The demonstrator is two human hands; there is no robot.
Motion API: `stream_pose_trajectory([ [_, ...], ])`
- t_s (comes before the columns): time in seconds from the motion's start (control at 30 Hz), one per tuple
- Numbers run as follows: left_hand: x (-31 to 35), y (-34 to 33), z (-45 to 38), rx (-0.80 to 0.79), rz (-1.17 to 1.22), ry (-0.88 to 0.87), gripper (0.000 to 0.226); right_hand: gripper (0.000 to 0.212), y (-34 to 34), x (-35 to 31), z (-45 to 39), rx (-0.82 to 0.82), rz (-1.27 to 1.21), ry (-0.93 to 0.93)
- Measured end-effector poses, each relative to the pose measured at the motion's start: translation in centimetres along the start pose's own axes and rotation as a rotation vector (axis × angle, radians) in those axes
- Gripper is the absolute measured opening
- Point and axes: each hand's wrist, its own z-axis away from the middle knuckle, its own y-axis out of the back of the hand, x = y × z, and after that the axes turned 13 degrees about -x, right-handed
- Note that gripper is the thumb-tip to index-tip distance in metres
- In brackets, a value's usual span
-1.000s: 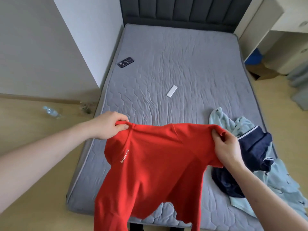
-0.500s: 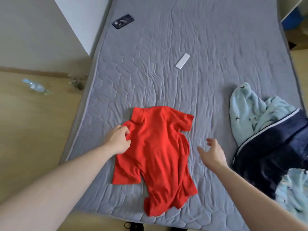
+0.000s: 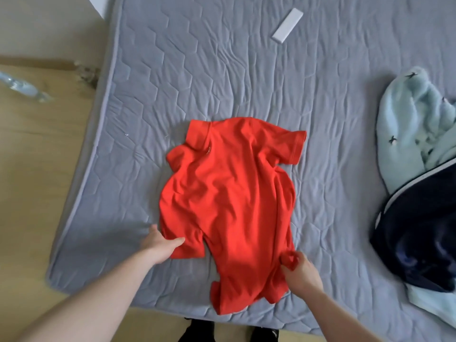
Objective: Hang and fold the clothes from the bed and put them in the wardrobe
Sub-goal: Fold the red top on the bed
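A red polo shirt (image 3: 229, 198) lies crumpled on the grey quilted bed (image 3: 222, 70), collar away from me and hem near the front edge. My left hand (image 3: 160, 245) holds the shirt's lower left sleeve, thumb on top of the cloth and fingers tucked under it. My right hand (image 3: 299, 271) pinches a bunch of red fabric at the shirt's lower right side. A heap of other clothes lies on the bed's right part: a pale blue fleece garment (image 3: 409, 119) and a navy garment (image 3: 419, 238) with white trim.
A white flat remote-like bar (image 3: 287, 25) lies on the bed beyond the shirt. A plastic bottle (image 3: 22, 86) lies on the wooden floor to the left. My dark shoes (image 3: 197, 333) show below the bed's front edge.
I laid the held-up shirt on the bed and leaned in. My left hand slid from the collar to the lower sleeve; my right hand, open a moment ago, now pinches the lower right side.
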Motion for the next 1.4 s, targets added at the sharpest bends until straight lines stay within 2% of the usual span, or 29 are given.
stream_pose_trajectory([
  [0.03, 0.3, -0.3, -0.5, 0.017, -0.036, 0.008, 0.104, 0.033, 0.0, 0.3, -0.5, 0.019, 0.008, -0.016],
  [0.13, 0.6, 0.1, -1.3, 0.082, -0.241, 0.007, 0.051, 0.013, 0.9, 1.4, -1.3, 0.055, 0.024, -0.07],
  [0.23, 0.4, 2.4, -1.0, 0.226, -0.245, 0.002, 0.021, 0.011, 3.8, 2.9, -1.2, 0.221, -0.019, -0.126],
  [0.37, -1.0, 6.8, -0.5, 0.398, -0.245, 0.004, 0.015, 0.022, 8.5, 5.8, 0.5, 0.529, -0.208, -0.234],
  [0.47, -1.6, 8.5, -0.6, 0.367, -0.359, 0.006, 0.022, 0.028, 10.3, 6.5, 1.1, 0.628, -0.333, -0.269],
  [0.53, -1.6, 8.7, -0.3, 0.315, -0.422, 0.003, 0.03, 0.045, 9.8, 5.7, 1.5, 0.666, -0.387, -0.277],
  [0.6, -1.4, 8.3, 0.2, 0.283, -0.47, -0.009, 0.043, 0.058, 8.1, 4.0, 2.4, 0.711, -0.31, -0.188],
  [0.67, -1.4, 7.3, 0.8, 0.286, -0.518, -0.06, 0.048, 0.044, 5.2, 2.5, 3.1, 0.668, -0.112, 0.052],
  [0.77, -1.8, 5.9, 1.5, 0.34, -0.581, -0.247, 0.047, 0.033, -0.8, 0.3, 4.3, 0.419, 0.118, 0.377],
  [0.9, -3.0, 4.5, 2.4, 0.448, -0.632, -0.496, 0.048, 0.034, -9.6, -3.4, 6.0, 0.11, 0.337, 0.57],
  [1.0, -4.3, 4.3, 2.7, 0.495, -0.666, -0.616, 0.053, 0.035, -14.7, -5.7, 6.1, 0.016, 0.466, 0.512],
  [1.13, -6.6, 4.4, 1.8, 0.275, -0.963, -0.758, 0.034, 0.035, -18.0, -6.1, 5.2, -0.005, 0.643, 0.35],
  [1.27, -7.4, 3.9, 0.1, 0.088, -1.106, -0.668, 0.05, 0.033, -17.6, -4.3, 4.1, 0.093, 0.654, 0.274],
  [1.33, -7.0, 3.6, -0.3, 0.048, -1.132, -0.607, 0.053, 0.032, -16.4, -3.4, 3.8, 0.092, 0.631, 0.271],
  [1.4, -6.6, 3.4, -0.7, 0.058, -1.16, -0.56, 0.059, 0.029, -15.0, -2.8, 3.5, 0.036, 0.488, 0.309],
])
